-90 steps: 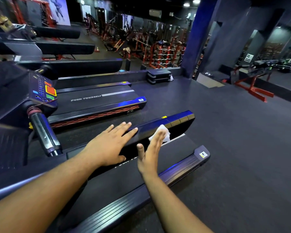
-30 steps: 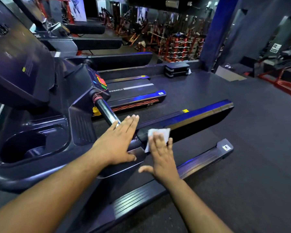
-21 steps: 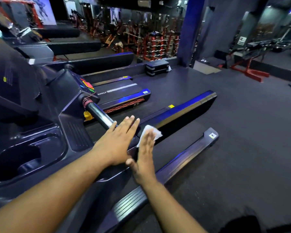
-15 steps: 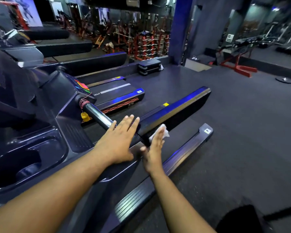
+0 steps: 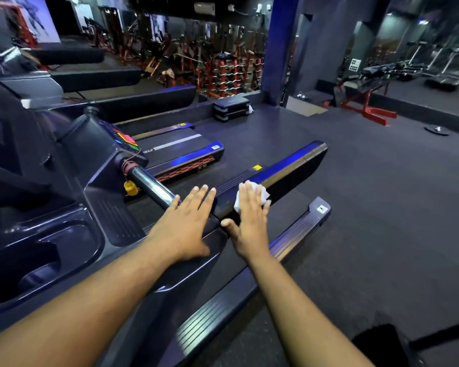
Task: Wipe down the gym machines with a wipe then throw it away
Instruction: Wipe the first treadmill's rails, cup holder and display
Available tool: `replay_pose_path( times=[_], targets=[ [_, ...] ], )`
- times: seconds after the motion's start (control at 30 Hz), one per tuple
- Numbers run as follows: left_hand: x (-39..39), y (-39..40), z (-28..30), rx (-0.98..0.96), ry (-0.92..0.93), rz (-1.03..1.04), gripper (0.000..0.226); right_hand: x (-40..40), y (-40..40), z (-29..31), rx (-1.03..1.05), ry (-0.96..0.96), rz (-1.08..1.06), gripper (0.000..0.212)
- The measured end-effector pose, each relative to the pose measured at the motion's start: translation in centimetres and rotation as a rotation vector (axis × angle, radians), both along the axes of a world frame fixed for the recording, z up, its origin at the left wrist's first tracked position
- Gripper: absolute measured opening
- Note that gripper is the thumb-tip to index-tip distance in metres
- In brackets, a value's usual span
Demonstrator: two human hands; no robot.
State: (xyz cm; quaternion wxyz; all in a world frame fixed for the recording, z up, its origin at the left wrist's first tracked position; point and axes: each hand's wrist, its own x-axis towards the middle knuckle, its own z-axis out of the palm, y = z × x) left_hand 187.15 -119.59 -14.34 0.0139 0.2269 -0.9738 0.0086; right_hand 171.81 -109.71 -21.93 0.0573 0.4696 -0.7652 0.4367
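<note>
Turned from edge-on to palm-down, the right hand presses spread fingers on the soft, light white wipe, while the left hand lies flat on the dark treadmill handrail.

The dark rubber floor carries the treadmill, a second treadmill beside it, and a stacked step platform farther back. A red bench frame stands well apart.

A commercial gym: treadmills line up left of the hands, red dumbbell racks stand beyond them, a red bench far right, rubber flooring throughout.
</note>
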Motion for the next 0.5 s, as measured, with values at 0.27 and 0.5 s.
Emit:
replay_pose_path(
  times=[0.27, 0.5],
  targets=[
    [0.6, 0.6, 0.1, -0.023, 0.015, 0.066, 0.125, 2.7, 0.7, 2.6, 0.232, 0.319, 0.332, 0.113],
    [0.9, 1.0, 0.4, -0.040, 0.002, 0.119, 0.133, -4.3, 0.4, 3.5, 0.233, 0.280, 0.203, 0.098]
  ],
)
